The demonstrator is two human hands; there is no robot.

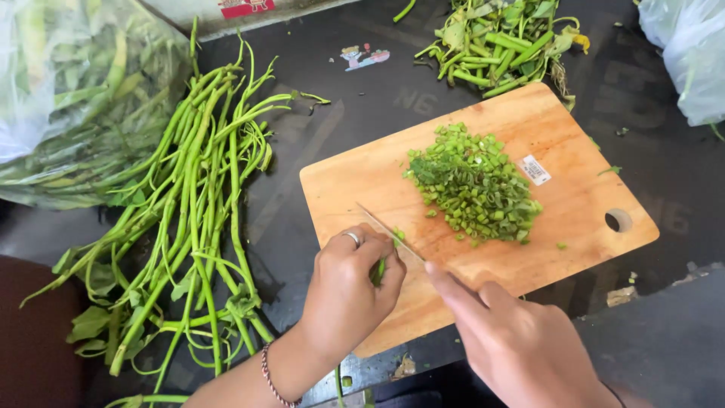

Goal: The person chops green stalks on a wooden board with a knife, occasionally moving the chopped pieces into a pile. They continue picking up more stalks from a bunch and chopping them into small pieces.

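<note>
Right hand (521, 344) clamped on thin knife (389, 230), left hand (349, 291) pinching glossy stems (380, 268), wooden board (574, 196).

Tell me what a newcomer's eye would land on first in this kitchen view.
First, the heap of chopped green stems in the middle of the wooden cutting board, bright against the dark counter. Next, at the board's near edge, the left hand pinches a few stems while the right hand holds a knife to them. Left of the board sprawls a long bundle of uncut green stalks.
</note>
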